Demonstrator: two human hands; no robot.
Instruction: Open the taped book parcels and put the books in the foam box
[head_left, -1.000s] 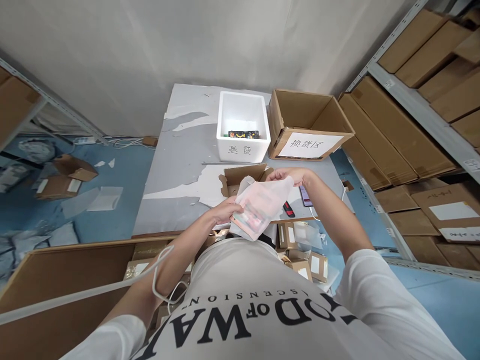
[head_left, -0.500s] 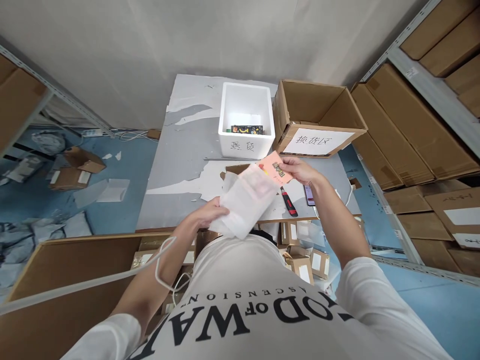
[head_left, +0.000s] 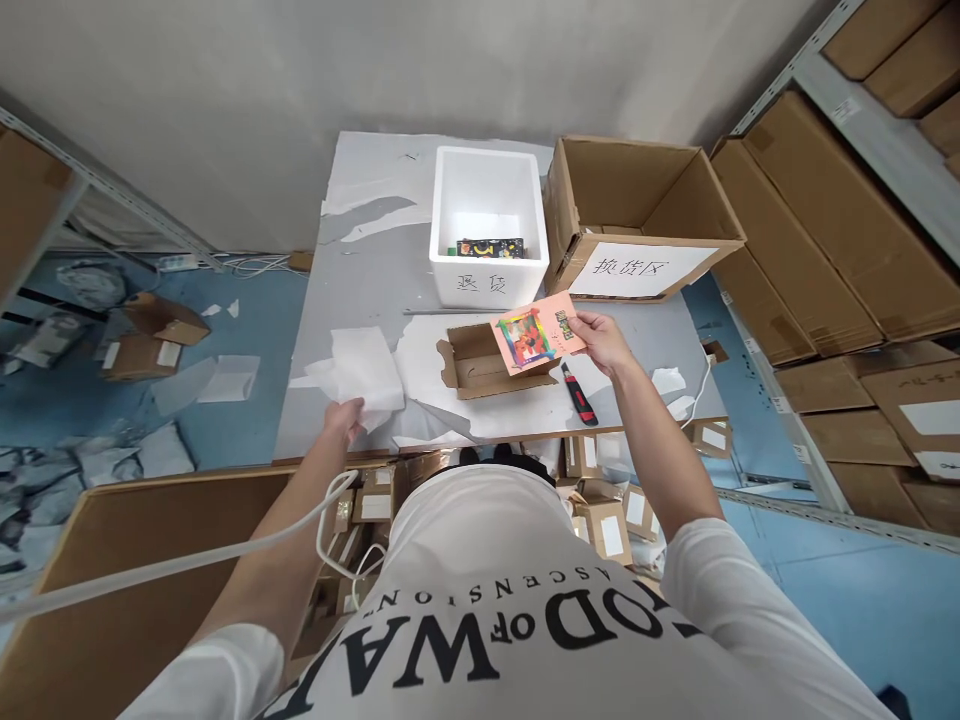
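My right hand (head_left: 602,343) grips a thin pink booklet-like item (head_left: 538,333) with a colourful picture, its fingers closed on the right end. The item hangs over the right part of a small opened cardboard box (head_left: 472,358) on the table. At the table's left front, my left hand (head_left: 346,417) is closed on the lower edge of a white foam wrapping sheet (head_left: 369,368). A black and red utility knife (head_left: 579,396) lies right of the small box, just below my right hand.
Behind stands a white foam box (head_left: 487,280) with dark patterned items inside, beside a large open carton (head_left: 652,270) with a handwritten label. The grey table (head_left: 322,300) has torn paper patches. A white tube (head_left: 187,562) crosses above my left forearm. Shelved cartons (head_left: 817,210) line the right.
The pink item has come out of the white wrapping and shows its picture side. My left hand has carried the wrapping left, uncovering the small cardboard box.
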